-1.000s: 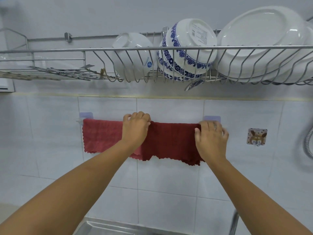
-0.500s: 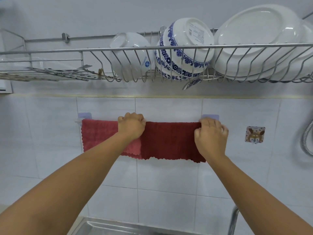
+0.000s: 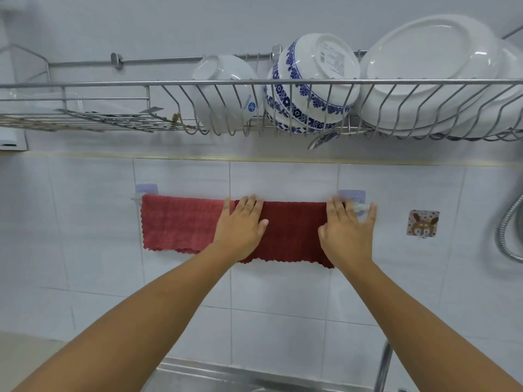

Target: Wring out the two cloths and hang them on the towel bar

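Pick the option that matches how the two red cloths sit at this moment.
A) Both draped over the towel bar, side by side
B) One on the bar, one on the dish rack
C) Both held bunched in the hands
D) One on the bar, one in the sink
A: the lighter red cloth and the darker red cloth both hang over the towel bar, with the left hand and right hand lying flat on the darker one.

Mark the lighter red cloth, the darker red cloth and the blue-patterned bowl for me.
lighter red cloth point(image 3: 178, 223), head view, middle of its hanging front face.
darker red cloth point(image 3: 294, 230), head view, front face between the two hands.
blue-patterned bowl point(image 3: 308, 89), head view, its outer side wall behind the rack wires.
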Available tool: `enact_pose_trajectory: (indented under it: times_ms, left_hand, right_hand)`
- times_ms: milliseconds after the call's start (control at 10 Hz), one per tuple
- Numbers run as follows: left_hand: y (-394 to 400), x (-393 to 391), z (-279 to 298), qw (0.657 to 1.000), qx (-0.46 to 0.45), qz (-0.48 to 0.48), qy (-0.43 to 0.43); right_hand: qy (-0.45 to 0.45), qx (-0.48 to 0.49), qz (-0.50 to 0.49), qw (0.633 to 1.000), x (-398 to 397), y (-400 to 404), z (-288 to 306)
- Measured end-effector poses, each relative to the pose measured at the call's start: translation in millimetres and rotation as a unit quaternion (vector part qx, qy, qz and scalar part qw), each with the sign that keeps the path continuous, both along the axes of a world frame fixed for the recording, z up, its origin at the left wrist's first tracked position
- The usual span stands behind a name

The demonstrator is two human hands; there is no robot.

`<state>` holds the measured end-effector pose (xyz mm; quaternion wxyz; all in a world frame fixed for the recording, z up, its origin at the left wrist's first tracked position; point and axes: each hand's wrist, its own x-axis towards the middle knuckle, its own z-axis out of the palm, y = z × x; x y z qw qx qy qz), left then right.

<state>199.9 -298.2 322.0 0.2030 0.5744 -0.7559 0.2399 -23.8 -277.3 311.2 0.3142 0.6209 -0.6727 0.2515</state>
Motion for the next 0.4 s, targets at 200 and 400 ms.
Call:
enact_pose_trajectory:
  times_ms: [200,400]
  left_hand:
    - [12,8,6,0.999,0.049,0.007,-0.004]
    - [43,36,-16,0.993,0.101,0.055,0.020]
  right_hand:
    - [-0.023,0.050,0.014,0.998,0,12,12]
    - [-0.061,0.122,0.110,0.985,30,34,5]
